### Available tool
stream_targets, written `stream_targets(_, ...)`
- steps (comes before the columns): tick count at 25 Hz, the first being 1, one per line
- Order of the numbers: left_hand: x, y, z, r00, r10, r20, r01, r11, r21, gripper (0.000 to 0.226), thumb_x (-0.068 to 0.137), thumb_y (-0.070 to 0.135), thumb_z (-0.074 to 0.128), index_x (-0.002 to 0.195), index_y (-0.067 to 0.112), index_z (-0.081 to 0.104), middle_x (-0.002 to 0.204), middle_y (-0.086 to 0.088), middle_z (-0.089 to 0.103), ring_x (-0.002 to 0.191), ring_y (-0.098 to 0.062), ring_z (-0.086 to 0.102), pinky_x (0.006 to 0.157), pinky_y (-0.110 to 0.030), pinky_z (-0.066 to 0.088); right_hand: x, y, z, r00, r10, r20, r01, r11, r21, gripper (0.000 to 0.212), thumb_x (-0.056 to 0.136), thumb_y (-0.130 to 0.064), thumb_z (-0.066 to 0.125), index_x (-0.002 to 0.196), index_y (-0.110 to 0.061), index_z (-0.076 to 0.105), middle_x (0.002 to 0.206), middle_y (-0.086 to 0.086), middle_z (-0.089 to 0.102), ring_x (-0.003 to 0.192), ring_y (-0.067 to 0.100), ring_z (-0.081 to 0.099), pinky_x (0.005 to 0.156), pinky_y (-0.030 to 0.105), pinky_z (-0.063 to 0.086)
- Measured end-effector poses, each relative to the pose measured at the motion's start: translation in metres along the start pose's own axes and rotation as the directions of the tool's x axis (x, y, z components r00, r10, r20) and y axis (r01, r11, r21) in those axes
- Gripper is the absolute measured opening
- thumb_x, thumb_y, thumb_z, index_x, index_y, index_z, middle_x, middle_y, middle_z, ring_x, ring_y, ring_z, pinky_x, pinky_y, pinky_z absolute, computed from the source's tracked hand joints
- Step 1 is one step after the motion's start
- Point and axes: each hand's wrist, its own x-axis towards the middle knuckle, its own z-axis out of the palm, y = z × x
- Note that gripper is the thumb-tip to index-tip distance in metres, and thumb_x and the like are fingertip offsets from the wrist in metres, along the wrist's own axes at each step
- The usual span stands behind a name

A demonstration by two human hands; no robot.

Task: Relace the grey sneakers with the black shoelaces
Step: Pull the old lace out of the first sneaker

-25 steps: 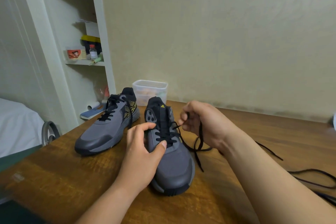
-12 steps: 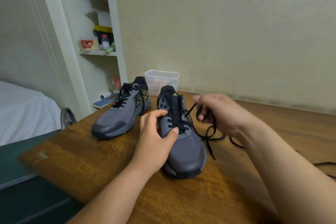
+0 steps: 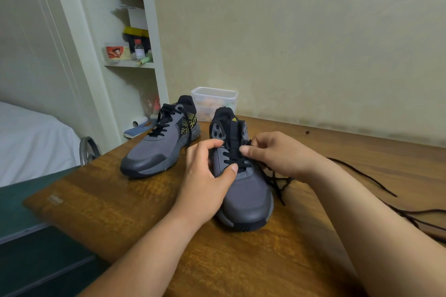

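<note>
Our left hand clamps its fingers round the grey sneaker, and just across from them the fingers of our right hand pinch the black shoelace.

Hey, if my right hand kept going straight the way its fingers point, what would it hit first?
Most likely the near sneaker, at its tongue, right beside the right hand pinching the black shoelace; just beyond, the left hand gripping that shoe. Depth is unclear.

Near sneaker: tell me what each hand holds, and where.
Left hand grips the near sneaker across its laced midfoot; right hand pinches the black shoelace at the eyelets.
</note>
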Motion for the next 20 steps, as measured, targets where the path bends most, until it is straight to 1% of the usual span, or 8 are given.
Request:
stream_targets(3, -0.001, 0.000, 0.000, 1.000, -0.002, 0.006, 0.002, 1.000, 0.002, 0.049, 0.092, 0.029, 0.079, 0.129, 0.044, 0.051, 0.129, 0.022, 0.039, 0.112, 0.025, 0.043, 0.085, -0.001, 0.041, 0.002, 0.000, 0.003, 0.995, -0.040, -0.089, 0.058, 0.976, 0.209, 0.026, 0.102, -0.028, 0.064, 0.080, -0.014, 0.060, 0.065, -0.008, 0.062, 0.060, 0.004, 0.057, 0.064, 0.024, 0.046)
stream_targets(7, 0.001, 0.000, -0.001, 0.999, -0.026, 0.023, 0.026, 1.000, -0.012, 0.048, 0.094, 0.027, 0.077, 0.130, 0.043, 0.050, 0.131, 0.019, 0.038, 0.111, 0.027, 0.042, 0.081, 0.002, 0.042, 0.000, -0.005, -0.019, 0.940, 0.187, -0.286, 0.002, 0.833, 0.553, 0.014, 0.099, -0.019, 0.056, 0.098, -0.007, 0.063, 0.077, 0.012, 0.074, 0.075, 0.022, 0.075, 0.069, 0.035, 0.059)
stream_targets(10, 0.000, 0.001, -0.001, 0.999, -0.026, 0.023, 0.026, 1.000, -0.005, 0.048, 0.093, 0.030, 0.078, 0.130, 0.044, 0.050, 0.132, 0.018, 0.039, 0.111, 0.027, 0.042, 0.083, 0.002, 0.042, -0.001, 0.003, -0.027, 0.945, 0.231, -0.231, -0.212, 0.972, 0.102, 0.039, 0.097, -0.041, 0.063, 0.103, -0.002, 0.065, 0.086, 0.012, 0.075, 0.080, 0.025, 0.072, 0.075, 0.042, 0.059)
stream_targets(12, -0.001, 0.001, -0.002, 0.999, -0.025, 0.024, 0.025, 1.000, -0.005, 0.050, 0.091, 0.031, 0.079, 0.130, 0.043, 0.051, 0.132, 0.019, 0.039, 0.109, 0.027, 0.042, 0.082, 0.004, 0.040, 0.001, 0.007, -0.019, 0.918, 0.134, -0.373, -0.270, 0.901, -0.340, 0.051, 0.095, -0.058, 0.063, 0.107, -0.009, 0.060, 0.102, 0.009, 0.065, 0.094, 0.030, 0.063, 0.079, 0.042, 0.052)
stream_targets(13, -0.001, 0.002, -0.002, 0.999, -0.027, 0.024, 0.027, 1.000, -0.011, 0.051, 0.091, 0.031, 0.080, 0.130, 0.043, 0.051, 0.132, 0.018, 0.039, 0.108, 0.027, 0.043, 0.081, 0.004, 0.039, 0.002, 0.005, -0.016, 0.900, 0.017, -0.435, -0.219, 0.882, -0.418, 0.045, 0.095, -0.056, 0.063, 0.109, -0.014, 0.059, 0.107, 0.006, 0.061, 0.099, 0.031, 0.060, 0.082, 0.042, 0.051)
stream_targets(16, -0.001, 0.003, -0.002, 0.999, -0.028, 0.022, 0.029, 0.999, -0.027, 0.056, 0.088, 0.029, 0.083, 0.131, 0.043, 0.050, 0.132, 0.016, 0.040, 0.108, 0.024, 0.045, 0.083, 0.001, 0.041, 0.002, -0.014, -0.005, 0.938, -0.200, -0.282, 0.121, 0.954, -0.276, 0.015, 0.095, -0.040, 0.070, 0.095, -0.025, 0.067, 0.087, -0.010, 0.062, 0.082, 0.015, 0.061, 0.070, 0.031, 0.044)
stream_targets(18, -0.001, 0.003, -0.002, 0.999, -0.031, 0.024, 0.032, 0.998, -0.045, 0.060, 0.086, 0.027, 0.084, 0.133, 0.043, 0.049, 0.135, 0.012, 0.040, 0.108, 0.021, 0.047, 0.083, -0.002, 0.045, 0.001, -0.021, 0.012, 0.972, -0.209, -0.106, 0.183, 0.959, -0.215, 0.016, 0.093, -0.040, 0.074, 0.088, -0.026, 0.071, 0.076, -0.011, 0.063, 0.070, 0.006, 0.058, 0.063, 0.029, 0.044)
stream_targets(20, -0.001, 0.002, -0.002, 0.999, -0.033, 0.028, 0.035, 0.998, -0.052, 0.063, 0.086, 0.023, 0.085, 0.134, 0.041, 0.048, 0.136, 0.009, 0.040, 0.106, 0.022, 0.048, 0.082, -0.002, 0.045, 0.002, -0.021, 0.025, 0.970, -0.225, -0.095, 0.193, 0.944, -0.266, 0.017, 0.093, -0.039, 0.075, 0.084, -0.026, 0.070, 0.076, -0.009, 0.064, 0.070, 0.005, 0.056, 0.062, 0.029, 0.044)
